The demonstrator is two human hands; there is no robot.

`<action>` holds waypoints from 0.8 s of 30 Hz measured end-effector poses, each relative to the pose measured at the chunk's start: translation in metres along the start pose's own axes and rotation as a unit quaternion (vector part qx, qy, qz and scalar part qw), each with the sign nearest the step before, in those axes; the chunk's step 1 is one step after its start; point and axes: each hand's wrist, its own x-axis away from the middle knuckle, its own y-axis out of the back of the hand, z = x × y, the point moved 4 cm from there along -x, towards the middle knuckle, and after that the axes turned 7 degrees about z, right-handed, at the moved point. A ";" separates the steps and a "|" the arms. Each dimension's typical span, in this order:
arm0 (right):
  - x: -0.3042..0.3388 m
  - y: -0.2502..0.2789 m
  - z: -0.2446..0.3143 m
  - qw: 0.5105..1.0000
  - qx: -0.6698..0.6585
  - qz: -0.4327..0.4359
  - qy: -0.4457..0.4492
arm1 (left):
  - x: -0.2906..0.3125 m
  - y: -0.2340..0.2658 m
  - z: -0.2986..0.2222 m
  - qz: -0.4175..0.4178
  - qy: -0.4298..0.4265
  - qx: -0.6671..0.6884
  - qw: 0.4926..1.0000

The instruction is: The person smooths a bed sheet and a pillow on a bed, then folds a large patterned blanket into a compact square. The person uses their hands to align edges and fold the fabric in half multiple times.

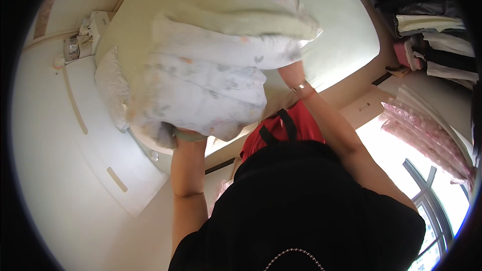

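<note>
A white quilt (211, 70) with small grey and orange prints and a pale green side spreads in front of me, bunched and smeared by motion. Its near left corner is in my left hand (187, 137), which the cloth mostly covers, fingers out of sight. My right hand (292, 74), with a band at its wrist, grips the quilt's right edge; its fingertips are tucked behind the fabric. Beneath the quilt lies a bed with a pale green sheet (346, 25). Both arms reach forward, the right farther out than the left.
A patterned pillow (113, 88) lies at the bed's left, against a white headboard (55, 115). Small items stand on a bedside unit (98, 27) beyond it. Hanging clothes (427, 25) are at the far right, with a pink curtain (427, 135) and a window (432, 206) nearer.
</note>
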 end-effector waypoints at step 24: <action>0.001 0.075 0.095 0.983 0.060 0.107 0.140 | -0.048 -0.090 -0.026 -0.046 -0.078 0.122 0.988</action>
